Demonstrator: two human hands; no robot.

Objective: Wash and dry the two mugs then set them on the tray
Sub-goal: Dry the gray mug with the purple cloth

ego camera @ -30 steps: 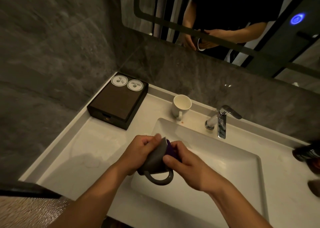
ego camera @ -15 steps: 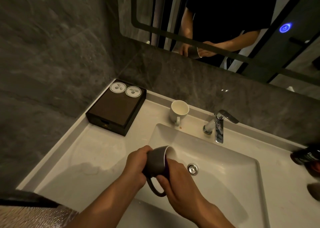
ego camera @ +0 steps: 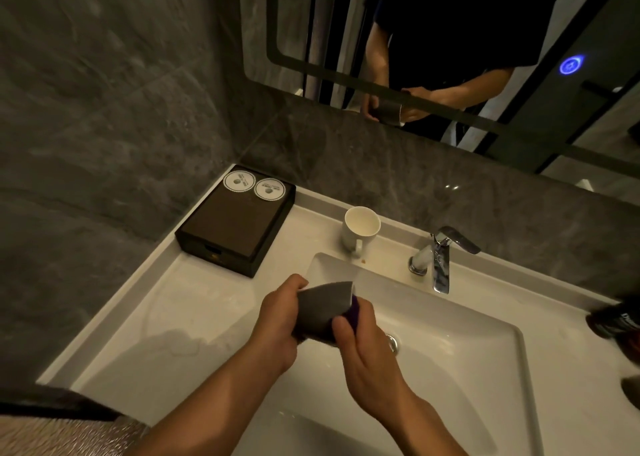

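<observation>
Left hand gripping grey mug over sink — right hand pressing purple sponge at its rim

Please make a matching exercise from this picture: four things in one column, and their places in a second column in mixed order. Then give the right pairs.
Things:
1. grey mug
2. white mug
3. dark box
4. tap

Places:
A. behind the basin, right of the white mug
B. back left corner of the counter
C. in the left hand, above the basin
D. upright between box and tap

Pairs: 1-C, 2-D, 3-B, 4-A
</observation>
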